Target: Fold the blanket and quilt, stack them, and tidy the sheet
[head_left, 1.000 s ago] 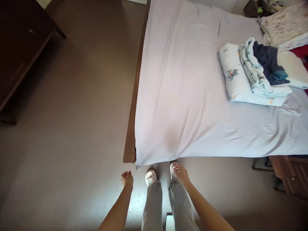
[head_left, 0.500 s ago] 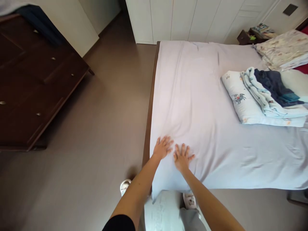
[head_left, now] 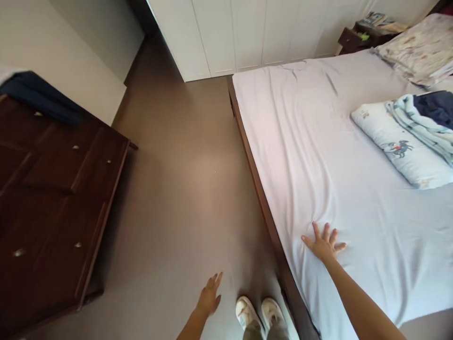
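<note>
My right hand [head_left: 322, 243] lies flat on the pale lilac bed sheet [head_left: 311, 156], fingers spread, close to the bed's wooden side rail [head_left: 264, 198]. My left hand [head_left: 209, 295] hangs off the bed over the brown floor [head_left: 177, 189], holding nothing, fingers apart. Further along the bed lie a folded white pillow or duvet cover with a small printed crab-like figure [head_left: 398, 148] and a folded pale blue towel [head_left: 421, 120]. A dark navy garment [head_left: 435, 106] rests on the towel, cut off by the frame edge.
A dark wooden chest of drawers [head_left: 60, 198] stands left of the floor, with navy cloth [head_left: 35, 92] on top. White wardrobe doors [head_left: 230, 38] fill the far wall. A floral quilt [head_left: 417, 49] lies at the bed's far corner, near a nightstand with books [head_left: 364, 35].
My view has swung left and up, showing more of the chest and wardrobe. My left hand has left the sheet for the air beside the bed; my right hand has moved along the sheet.
</note>
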The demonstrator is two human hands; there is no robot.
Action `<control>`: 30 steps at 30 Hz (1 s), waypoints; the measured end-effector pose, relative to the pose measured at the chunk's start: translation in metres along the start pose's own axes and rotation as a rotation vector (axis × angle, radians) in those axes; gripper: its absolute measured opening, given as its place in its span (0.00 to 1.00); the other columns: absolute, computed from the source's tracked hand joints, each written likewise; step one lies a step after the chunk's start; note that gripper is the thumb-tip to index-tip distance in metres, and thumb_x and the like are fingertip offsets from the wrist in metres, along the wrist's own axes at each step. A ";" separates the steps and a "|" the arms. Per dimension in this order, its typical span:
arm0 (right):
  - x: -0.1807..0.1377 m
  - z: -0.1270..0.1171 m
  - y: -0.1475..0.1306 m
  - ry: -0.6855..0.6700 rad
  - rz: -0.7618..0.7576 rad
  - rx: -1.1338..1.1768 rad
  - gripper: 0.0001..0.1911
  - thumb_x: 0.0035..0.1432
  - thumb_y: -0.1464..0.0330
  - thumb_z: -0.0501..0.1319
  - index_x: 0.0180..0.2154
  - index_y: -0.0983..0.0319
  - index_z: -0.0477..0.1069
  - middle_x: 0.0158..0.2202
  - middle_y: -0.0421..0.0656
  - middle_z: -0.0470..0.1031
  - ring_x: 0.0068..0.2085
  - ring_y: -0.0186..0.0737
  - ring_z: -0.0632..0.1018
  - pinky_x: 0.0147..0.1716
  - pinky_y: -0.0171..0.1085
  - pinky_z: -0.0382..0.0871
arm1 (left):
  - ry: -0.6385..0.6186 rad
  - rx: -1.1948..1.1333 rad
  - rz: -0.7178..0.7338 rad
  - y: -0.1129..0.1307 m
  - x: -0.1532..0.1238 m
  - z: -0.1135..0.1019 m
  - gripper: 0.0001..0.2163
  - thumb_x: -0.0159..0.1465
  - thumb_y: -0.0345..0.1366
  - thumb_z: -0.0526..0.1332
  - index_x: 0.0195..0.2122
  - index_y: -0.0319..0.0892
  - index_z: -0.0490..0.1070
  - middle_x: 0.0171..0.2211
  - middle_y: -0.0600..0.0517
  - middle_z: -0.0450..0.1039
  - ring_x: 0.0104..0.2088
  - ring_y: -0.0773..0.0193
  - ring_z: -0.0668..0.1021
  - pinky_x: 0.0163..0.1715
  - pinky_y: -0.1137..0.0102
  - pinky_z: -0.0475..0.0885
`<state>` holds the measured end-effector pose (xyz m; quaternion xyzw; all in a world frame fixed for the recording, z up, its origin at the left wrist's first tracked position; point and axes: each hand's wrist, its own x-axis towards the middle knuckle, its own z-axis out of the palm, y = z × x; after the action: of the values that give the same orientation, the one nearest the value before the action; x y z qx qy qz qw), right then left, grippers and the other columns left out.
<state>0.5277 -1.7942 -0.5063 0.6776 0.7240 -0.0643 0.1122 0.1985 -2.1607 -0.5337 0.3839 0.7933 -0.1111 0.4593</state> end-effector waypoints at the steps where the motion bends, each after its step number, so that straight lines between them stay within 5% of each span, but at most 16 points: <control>1: -0.004 0.001 -0.008 0.039 0.038 0.005 0.42 0.58 0.40 0.45 0.68 0.47 0.41 0.72 0.48 0.30 0.69 0.67 0.34 0.56 0.75 0.33 | 0.014 0.019 0.099 0.014 0.012 -0.029 0.36 0.60 0.29 0.52 0.70 0.43 0.44 0.70 0.46 0.46 0.69 0.54 0.52 0.65 0.60 0.55; 6: 0.025 -0.025 -0.106 0.137 0.127 0.036 0.32 0.66 0.53 0.41 0.69 0.53 0.43 0.71 0.56 0.34 0.69 0.68 0.40 0.58 0.71 0.39 | 0.151 0.155 0.582 0.165 0.097 -0.214 0.32 0.63 0.34 0.52 0.69 0.48 0.47 0.70 0.50 0.46 0.70 0.54 0.49 0.67 0.55 0.49; 10: 0.132 -0.086 -0.215 0.064 -0.063 0.058 0.28 0.68 0.58 0.39 0.68 0.45 0.42 0.72 0.47 0.35 0.70 0.63 0.40 0.59 0.72 0.35 | 0.337 0.321 0.925 0.286 0.168 -0.352 0.26 0.67 0.36 0.48 0.67 0.47 0.54 0.70 0.49 0.48 0.69 0.53 0.51 0.66 0.51 0.50; 13: 0.231 -0.136 -0.281 -0.011 -0.095 0.117 0.30 0.67 0.57 0.42 0.68 0.44 0.36 0.72 0.45 0.30 0.69 0.69 0.38 0.55 0.77 0.36 | 0.384 0.408 0.938 0.340 0.232 -0.443 0.26 0.69 0.36 0.46 0.68 0.44 0.51 0.70 0.48 0.47 0.69 0.51 0.51 0.66 0.48 0.51; 16: 0.317 -0.180 -0.335 -0.088 -0.087 0.144 0.34 0.65 0.52 0.44 0.67 0.43 0.31 0.72 0.43 0.26 0.68 0.72 0.36 0.54 0.79 0.36 | 0.383 0.479 0.853 0.359 0.294 -0.527 0.27 0.69 0.35 0.46 0.69 0.46 0.48 0.70 0.51 0.44 0.70 0.52 0.48 0.65 0.43 0.49; 21: 0.428 -0.242 -0.422 -0.120 -0.062 0.231 0.36 0.62 0.45 0.45 0.67 0.39 0.35 0.72 0.42 0.22 0.68 0.70 0.31 0.54 0.78 0.34 | 0.348 0.593 0.925 0.355 0.372 -0.684 0.27 0.68 0.38 0.50 0.68 0.56 0.49 0.71 0.58 0.40 0.70 0.49 0.44 0.64 0.37 0.44; 30: 0.645 -0.344 -0.582 -0.148 0.113 0.302 0.46 0.53 0.35 0.47 0.67 0.40 0.33 0.71 0.43 0.17 0.67 0.74 0.27 0.51 0.79 0.25 | 0.254 0.662 0.964 0.358 0.518 -0.975 0.27 0.67 0.37 0.54 0.66 0.63 0.53 0.70 0.61 0.43 0.70 0.49 0.44 0.65 0.40 0.34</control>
<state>-0.1136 -1.1295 -0.3689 0.7198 0.6565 -0.2157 0.0658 -0.3208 -1.1383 -0.3524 0.8335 0.5015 -0.0848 0.2156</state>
